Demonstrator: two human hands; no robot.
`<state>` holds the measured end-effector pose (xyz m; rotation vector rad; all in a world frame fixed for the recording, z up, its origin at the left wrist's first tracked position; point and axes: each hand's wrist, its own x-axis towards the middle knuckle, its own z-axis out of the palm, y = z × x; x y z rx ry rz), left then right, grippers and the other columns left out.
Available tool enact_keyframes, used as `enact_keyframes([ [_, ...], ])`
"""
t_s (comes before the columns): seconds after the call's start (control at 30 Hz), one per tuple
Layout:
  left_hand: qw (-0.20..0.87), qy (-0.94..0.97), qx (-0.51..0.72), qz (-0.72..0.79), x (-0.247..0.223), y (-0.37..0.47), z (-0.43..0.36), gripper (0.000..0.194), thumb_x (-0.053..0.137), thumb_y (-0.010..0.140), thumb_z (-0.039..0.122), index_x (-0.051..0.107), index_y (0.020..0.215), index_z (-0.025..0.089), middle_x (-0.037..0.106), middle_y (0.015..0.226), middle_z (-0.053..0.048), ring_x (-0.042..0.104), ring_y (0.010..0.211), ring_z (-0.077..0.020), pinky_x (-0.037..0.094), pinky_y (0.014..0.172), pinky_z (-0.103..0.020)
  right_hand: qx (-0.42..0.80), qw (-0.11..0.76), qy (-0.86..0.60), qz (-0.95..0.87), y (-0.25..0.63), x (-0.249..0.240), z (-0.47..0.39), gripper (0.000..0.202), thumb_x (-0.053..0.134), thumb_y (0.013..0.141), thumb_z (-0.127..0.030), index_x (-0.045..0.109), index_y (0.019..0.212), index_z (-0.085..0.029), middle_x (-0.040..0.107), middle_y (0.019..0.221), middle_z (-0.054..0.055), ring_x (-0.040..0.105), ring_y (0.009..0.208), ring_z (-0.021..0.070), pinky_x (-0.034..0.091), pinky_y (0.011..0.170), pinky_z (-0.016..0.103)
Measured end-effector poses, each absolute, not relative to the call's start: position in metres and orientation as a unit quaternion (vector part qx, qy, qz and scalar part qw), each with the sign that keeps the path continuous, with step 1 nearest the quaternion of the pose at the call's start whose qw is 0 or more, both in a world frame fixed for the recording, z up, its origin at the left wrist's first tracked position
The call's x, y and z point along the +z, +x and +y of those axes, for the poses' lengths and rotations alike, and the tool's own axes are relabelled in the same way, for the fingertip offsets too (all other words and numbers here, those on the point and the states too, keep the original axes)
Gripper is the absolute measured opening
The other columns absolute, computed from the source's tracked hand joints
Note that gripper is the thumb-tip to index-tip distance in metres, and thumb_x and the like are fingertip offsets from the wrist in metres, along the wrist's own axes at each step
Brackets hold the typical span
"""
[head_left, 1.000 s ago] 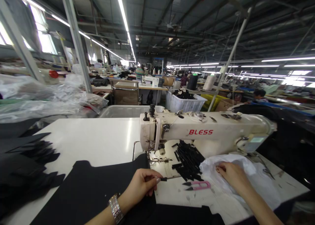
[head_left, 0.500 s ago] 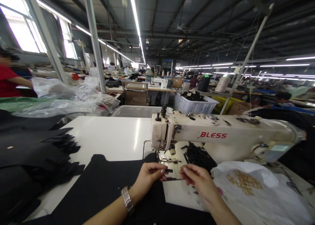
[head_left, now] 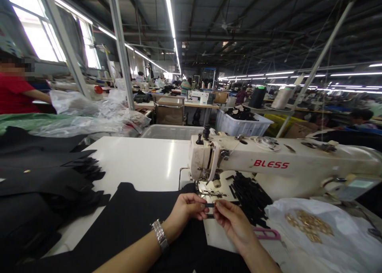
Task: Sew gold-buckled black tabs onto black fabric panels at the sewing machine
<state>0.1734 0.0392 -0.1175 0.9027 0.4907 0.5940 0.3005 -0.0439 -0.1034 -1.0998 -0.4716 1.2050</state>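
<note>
In front of the sewing machine's needle area, my left hand [head_left: 192, 207] is closed, pinching a short black strip [head_left: 210, 205] between thumb and fingers. My right hand [head_left: 231, 219] pinches a small gold metal ring [head_left: 214, 203], mostly covered by the fingertips, at the strip's right end. Whether the strip passes through the ring I cannot tell. Beneath the left forearm spreads a large black fabric panel [head_left: 131, 217]. The white sewing machine [head_left: 238, 161] stands just beyond both hands.
Behind my right hand lies a heap of black strips [head_left: 249, 195]. Gold metal rings [head_left: 308, 224] rest on a white plastic bag [head_left: 337, 229] at right. A pink-handled tool [head_left: 267, 233] lies nearer. Stacked black fabric [head_left: 44, 185] fills the left. A person in red [head_left: 18, 92] is far left.
My hands have come together, bringing the strip's end against the ring at the right fingertips. The view has shifted, and more of the pink-handled tool shows.
</note>
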Motion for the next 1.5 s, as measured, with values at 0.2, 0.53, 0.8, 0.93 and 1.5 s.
enact_keyframes([
  [0.2, 0.830, 0.420, 0.279, 0.239, -0.114, 0.173, 0.039, 0.022, 0.073, 0.050, 0.017, 0.061, 0.065, 0.007, 0.065, 0.055, -0.006, 0.056, 0.042, -0.0100, 0.039, 0.041, -0.017, 0.538, 0.653, -0.487, -0.216, 0.299, -0.104, -0.045, 0.026, 0.079, 0.046, -0.031, 0.066, 0.059, -0.013, 0.059, 0.053, 0.002, 0.048, 0.045, 0.0064, 0.036, 0.045, 0.018],
  [0.53, 0.827, 0.424, 0.278, 0.243, -0.117, 0.174, 0.038, 0.019, 0.070, 0.051, 0.015, 0.060, 0.065, 0.007, 0.064, 0.054, -0.006, 0.055, 0.041, -0.0099, 0.039, 0.041, -0.017, 0.552, 0.640, -0.481, -0.233, 0.303, -0.108, -0.046, 0.024, 0.078, 0.049, -0.031, 0.066, 0.059, -0.013, 0.060, 0.054, 0.002, 0.048, 0.045, 0.0062, 0.035, 0.044, 0.017],
  [0.8, 0.821, 0.458, 0.254, 0.226, -0.119, 0.175, 0.038, 0.020, 0.071, 0.052, 0.018, 0.060, 0.064, 0.007, 0.065, 0.055, -0.007, 0.056, 0.040, -0.0105, 0.039, 0.039, -0.017, 0.565, 0.618, -0.492, -0.237, 0.298, -0.117, -0.043, 0.026, 0.077, 0.048, -0.031, 0.065, 0.059, -0.011, 0.060, 0.051, 0.003, 0.046, 0.040, 0.0042, 0.029, 0.038, 0.014],
  [0.93, 0.807, 0.466, 0.282, 0.229, -0.120, 0.176, 0.037, 0.027, 0.074, 0.052, 0.024, 0.058, 0.065, 0.008, 0.065, 0.056, -0.006, 0.057, 0.042, -0.0102, 0.040, 0.040, -0.016, 0.525, 0.651, -0.496, -0.234, 0.297, -0.120, -0.043, 0.029, 0.078, 0.046, -0.031, 0.064, 0.065, -0.015, 0.061, 0.052, 0.002, 0.049, 0.041, 0.0063, 0.030, 0.039, 0.014],
  [1.5, 0.782, 0.549, 0.269, 0.118, -0.112, 0.164, 0.033, 0.027, 0.068, 0.065, 0.031, 0.067, 0.078, 0.007, 0.065, 0.066, -0.009, 0.061, 0.059, -0.0139, 0.047, 0.054, -0.020, 0.413, 0.643, -0.552, -0.334, 0.301, -0.115, -0.049, 0.036, 0.074, 0.049, -0.042, 0.054, 0.059, -0.014, 0.054, 0.044, -0.001, 0.047, 0.040, 0.0085, 0.033, 0.037, 0.018],
])
